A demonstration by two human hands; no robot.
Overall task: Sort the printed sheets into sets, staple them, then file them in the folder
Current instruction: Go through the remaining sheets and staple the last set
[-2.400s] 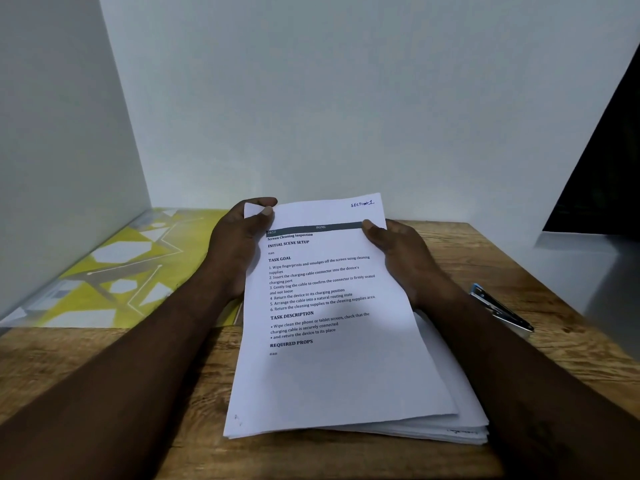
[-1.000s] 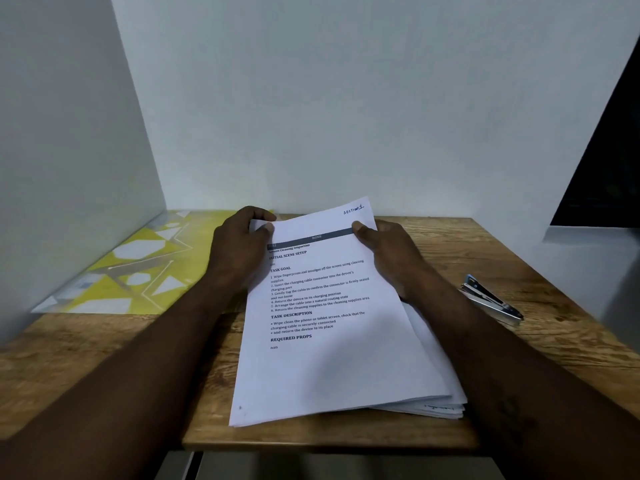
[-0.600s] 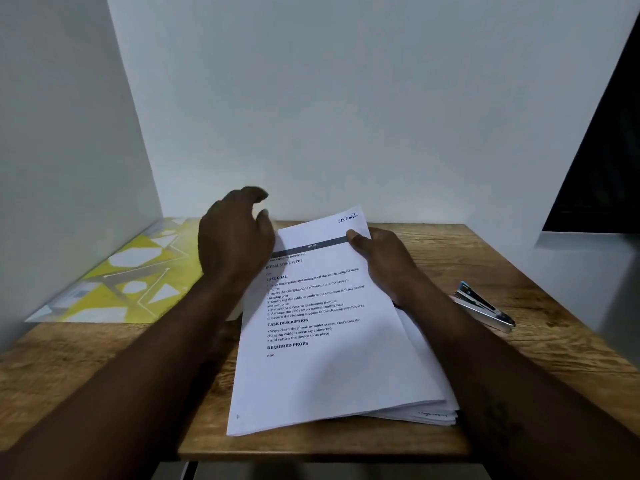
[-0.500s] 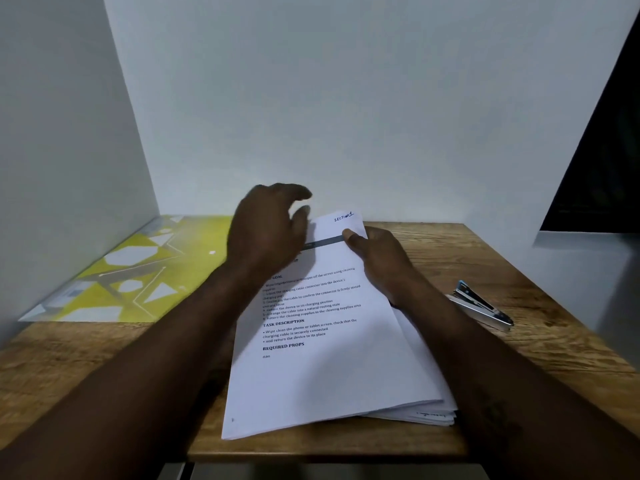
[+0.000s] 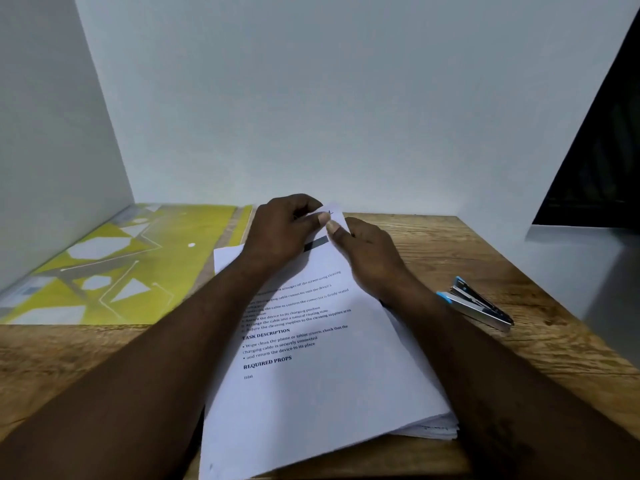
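White top sheet [image 5: 313,396] reads "TASK DESCRIPTION" and "REQUIRED PROPS".

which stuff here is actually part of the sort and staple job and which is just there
In the job: top sheet, pinched at its far corner by the left hand and right hand; stack of sheets under it; stapler; yellow folder.
Just there: wooden table; dark panel at the right edge.
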